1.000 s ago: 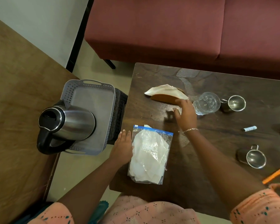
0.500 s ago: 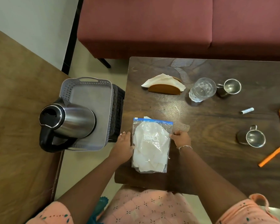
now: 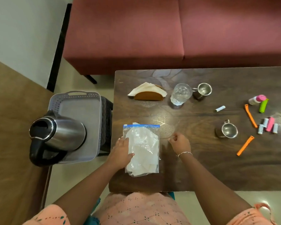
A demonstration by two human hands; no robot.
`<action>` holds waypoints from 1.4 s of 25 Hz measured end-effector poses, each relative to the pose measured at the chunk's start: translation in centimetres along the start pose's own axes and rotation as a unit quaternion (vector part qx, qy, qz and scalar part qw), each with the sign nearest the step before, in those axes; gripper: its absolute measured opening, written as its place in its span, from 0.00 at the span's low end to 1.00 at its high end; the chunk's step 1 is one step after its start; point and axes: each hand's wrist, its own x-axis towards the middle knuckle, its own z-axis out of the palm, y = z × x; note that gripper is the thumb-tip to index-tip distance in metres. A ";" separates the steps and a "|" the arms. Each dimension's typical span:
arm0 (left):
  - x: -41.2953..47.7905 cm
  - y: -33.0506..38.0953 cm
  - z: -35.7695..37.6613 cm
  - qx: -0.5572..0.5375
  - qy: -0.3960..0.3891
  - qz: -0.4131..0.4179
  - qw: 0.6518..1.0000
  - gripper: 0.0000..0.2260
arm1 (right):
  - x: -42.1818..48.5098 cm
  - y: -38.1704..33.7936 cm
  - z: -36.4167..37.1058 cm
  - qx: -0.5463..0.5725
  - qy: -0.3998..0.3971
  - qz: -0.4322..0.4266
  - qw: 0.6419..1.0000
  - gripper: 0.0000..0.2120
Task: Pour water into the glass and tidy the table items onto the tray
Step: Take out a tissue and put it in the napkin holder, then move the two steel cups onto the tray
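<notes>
A clear zip bag (image 3: 142, 150) with white contents and a blue seal lies at the near left of the dark wooden table (image 3: 201, 169). My left hand (image 3: 121, 154) rests on its left edge, fingers fairly straight, thumb lying on the plastic. My right hand (image 3: 179, 143) sits on the table just right of the bag, apart from it, fingers curled and holding nothing. The glass (image 3: 180, 94) stands at the far side with water in it. A steel kettle (image 3: 58, 135) stands on the grey tray (image 3: 81, 109), left of the table.
The tray sits on a black crate (image 3: 107, 124). A napkin holder (image 3: 148, 94) and two steel cups (image 3: 203, 90) (image 3: 228, 131) stand on the table. Orange clips (image 3: 251, 116) (image 3: 245, 145), a white tube (image 3: 220, 108), a green clip (image 3: 264, 105) and thread spools (image 3: 268, 125) lie right. A red sofa (image 3: 169, 33) is behind.
My right hand came back from beside the glass to the bag's right edge, then drew slightly away and curled. My left thumb moved onto the bag. The camera view shifted.
</notes>
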 end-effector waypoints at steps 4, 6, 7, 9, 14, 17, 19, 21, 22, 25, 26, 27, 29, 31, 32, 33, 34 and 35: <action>0.5 2.5 -0.8 0.030 -0.008 0.051 0.998 0.33 | -3.0 1.3 -2.6 -0.052 0.039 -0.044 0.997 0.17; 0.7 4.1 -1.0 0.043 -0.015 0.071 0.996 0.33 | -4.3 2.2 -3.8 -0.084 0.054 -0.055 0.993 0.17; 0.8 5.0 -0.9 0.048 -0.017 0.081 0.995 0.33 | -4.7 2.7 -4.3 -0.093 0.060 -0.057 0.992 0.16; 0.7 6.7 -0.5 0.057 -0.018 0.100 0.993 0.32 | -5.2 3.9 -5.5 -0.091 0.072 -0.056 0.992 0.16; 0.3 11.5 1.0 0.075 -0.012 0.124 0.989 0.33 | -4.5 7.2 -9.6 -0.064 0.089 -0.063 0.992 0.15; 0.4 14.8 2.1 0.079 -0.020 0.118 0.990 0.33 | -3.5 9.8 -12.9 -0.055 0.099 -0.059 0.992 0.14; 0.7 17.6 2.9 0.085 -0.028 0.119 0.989 0.32 | -2.5 11.8 -15.5 -0.056 0.106 -0.057 0.991 0.13; 1.0 20.3 3.7 0.074 -0.045 0.115 0.990 0.32 | -1.1 13.8 -18.1 -0.071 0.106 -0.051 0.990 0.11; 1.2 21.5 4.0 0.066 -0.056 0.110 0.990 0.31 | -0.2 14.6 -19.3 -0.081 0.106 -0.046 0.990 0.11; 2.2 23.9 4.8 0.041 -0.081 0.091 0.992 0.32 | 2.6 16.1 -22.1 -0.131 0.096 -0.040 0.986 0.12; 2.5 24.4 5.0 0.042 -0.085 0.085 0.992 0.32 | 3.7 16.3 -22.8 -0.147 0.084 -0.042 0.985 0.12; 2.8 24.9 5.1 0.045 -0.088 0.078 0.992 0.32 | 4.8 16.4 -23.3 -0.162 0.070 -0.048 0.983 0.12; 3.4 25.7 4.9 0.041 -0.088 0.070 0.993 0.32 | 7.2 16.1 -23.9 -0.202 0.037 -0.076 0.976 0.12; 4.3 26.3 4.3 0.032 -0.073 0.066 0.995 0.31 | 9.6 15.2 -24.2 -0.245 0.005 -0.109 0.963 0.15; 4.8 26.5 3.9 0.031 -0.060 0.066 0.996 0.29 | 10.6 14.7 -24.1 -0.261 -0.013 -0.121 0.958 0.16; 5.2 26.8 3.5 0.029 -0.045 0.068 0.996 0.28 | 11.5 14.3 -24.0 -0.276 -0.033 -0.130 0.952 0.17; 5.9 27.2 3.1 0.026 -0.029 0.067 0.997 0.27 | 12.4 13.8 -23.8 -0.294 -0.056 -0.143 0.943 0.18; 6.7 27.7 2.7 0.023 -0.015 0.067 0.997 0.27 | 13.2 13.5 -23.6 -0.318 -0.081 -0.159 0.931 0.19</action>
